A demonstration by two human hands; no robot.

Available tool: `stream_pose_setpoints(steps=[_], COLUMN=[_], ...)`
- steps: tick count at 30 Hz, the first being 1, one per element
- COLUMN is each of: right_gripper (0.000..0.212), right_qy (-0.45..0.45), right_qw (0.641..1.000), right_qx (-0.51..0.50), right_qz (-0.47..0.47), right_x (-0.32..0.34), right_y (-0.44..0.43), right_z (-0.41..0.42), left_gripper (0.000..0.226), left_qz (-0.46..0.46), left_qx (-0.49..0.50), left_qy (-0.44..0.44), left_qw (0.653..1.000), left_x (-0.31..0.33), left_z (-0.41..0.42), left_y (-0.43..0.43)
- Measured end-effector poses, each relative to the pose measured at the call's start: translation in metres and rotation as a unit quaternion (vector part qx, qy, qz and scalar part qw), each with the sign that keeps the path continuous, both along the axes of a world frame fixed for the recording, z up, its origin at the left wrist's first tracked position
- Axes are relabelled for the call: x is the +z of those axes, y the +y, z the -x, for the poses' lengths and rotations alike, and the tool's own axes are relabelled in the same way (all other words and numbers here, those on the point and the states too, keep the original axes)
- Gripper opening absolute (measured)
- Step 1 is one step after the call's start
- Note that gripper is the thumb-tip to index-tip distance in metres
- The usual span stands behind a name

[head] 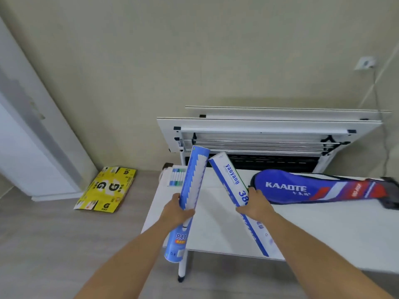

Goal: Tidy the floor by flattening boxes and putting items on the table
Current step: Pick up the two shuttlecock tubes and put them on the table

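My left hand [176, 211] grips a blue shuttlecock tube [194, 178] around its middle, held slanted above the left edge of the white table [323, 229]. My right hand [255, 205] grips a white and blue tube [232, 182] marked "yaoyang", tilted the other way over the tabletop. The upper ends of the two tubes nearly meet. A flattened yellow cardboard box [106, 188] lies on the floor by the wall at the left.
A blue racket bag [302, 186] lies across the back right of the table. A small pack of markers [177, 176] sits at the table's back left corner. Folded white tables [269, 130] lean against the wall behind. A white door [26, 147] stands at the left.
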State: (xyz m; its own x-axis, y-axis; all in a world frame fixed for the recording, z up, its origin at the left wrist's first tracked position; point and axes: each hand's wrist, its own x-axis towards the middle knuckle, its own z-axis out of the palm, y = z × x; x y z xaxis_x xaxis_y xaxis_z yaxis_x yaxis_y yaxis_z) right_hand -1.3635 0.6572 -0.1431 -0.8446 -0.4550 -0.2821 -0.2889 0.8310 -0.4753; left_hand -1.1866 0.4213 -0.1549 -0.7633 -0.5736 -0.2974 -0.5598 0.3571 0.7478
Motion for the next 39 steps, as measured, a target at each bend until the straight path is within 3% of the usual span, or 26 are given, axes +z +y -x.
stream_pose_setpoints(steps=[7,18,28,39], right_gripper=[0.071,0.069,0.075,0.07], right_qy=[-0.039,-0.062,-0.09,-0.149], right_qw=[0.996,0.99,0.98,0.971], right_qx=[-0.039,-0.025,-0.001,0.016], right_qz=[0.072,0.121,0.179,0.188], right_x=[-0.012,-0.018,-0.046,-0.092], right_y=[0.026,-0.025,-0.07,-0.068], right_z=[0.111,0.253,0.343,0.367], left_gripper=[0.062,0.061,0.059,0.066], left_qz=[-0.044,-0.104,-0.155,-0.154], left_qx=[-0.02,-0.054,0.013,0.07], left_qy=[0.016,0.028,0.013,0.015], left_qw=[0.999,0.993,0.988,0.985], left_x=[-0.003,-0.035,-0.051,-0.066], left_z=[0.12,0.265,0.303,0.328], left_y=[0.033,0.007,-0.005,0.029])
